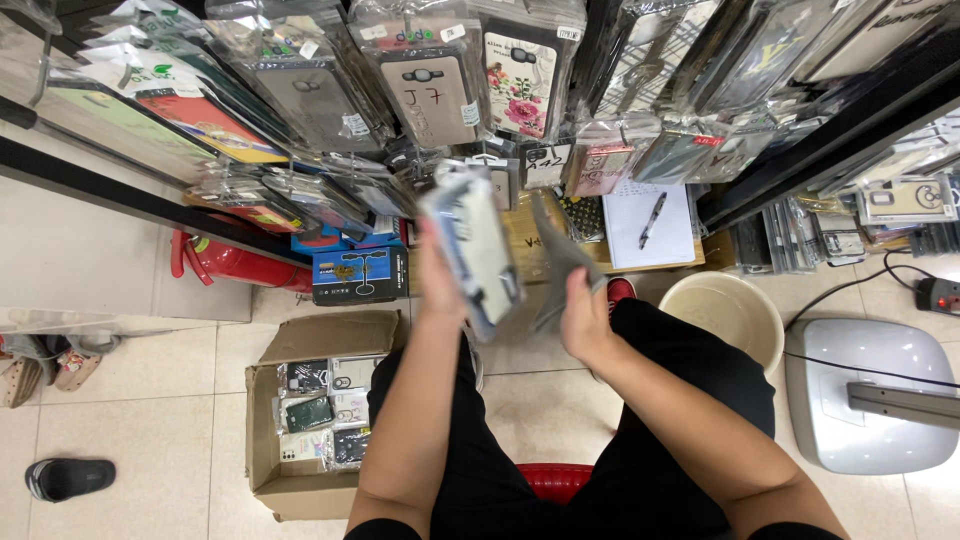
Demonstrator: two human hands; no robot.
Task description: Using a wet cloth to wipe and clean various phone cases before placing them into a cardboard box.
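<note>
Underfoot, pale square floor tiles [150,440] run across a cramped shop corner, with racks of bagged phone cases [430,90] hanging from ten to two o'clock. At the middle, the left hand [440,285] grips a stack of packaged cases [475,250], its fingers closed around the bundle, which tilts and blurs so its print cannot be read. Just to its right, toward three o'clock, the right hand [585,320] pinches a limp grey plastic sleeve [560,250], thumb and fingers narrow on its lower edge. Both hover above the person's black-trousered knees. At seven o'clock an open cardboard box [300,495] holds more wrapped cases, glossy and flat. A red fire extinguisher [235,265] lies at nine o'clock, partly hidden under the racks. At one o'clock a lined notepad [675,235] carries a pen [652,220]. Beside the right knee, at three o'clock, stands a round cream bucket [735,315], its far side covered by the leg. A smooth grey fan base [870,390] sits farther right, cut off at its edge. A black sandal [68,478] rests at eight o'clock. A red stool rim [555,478] peeks out between the legs.
</note>
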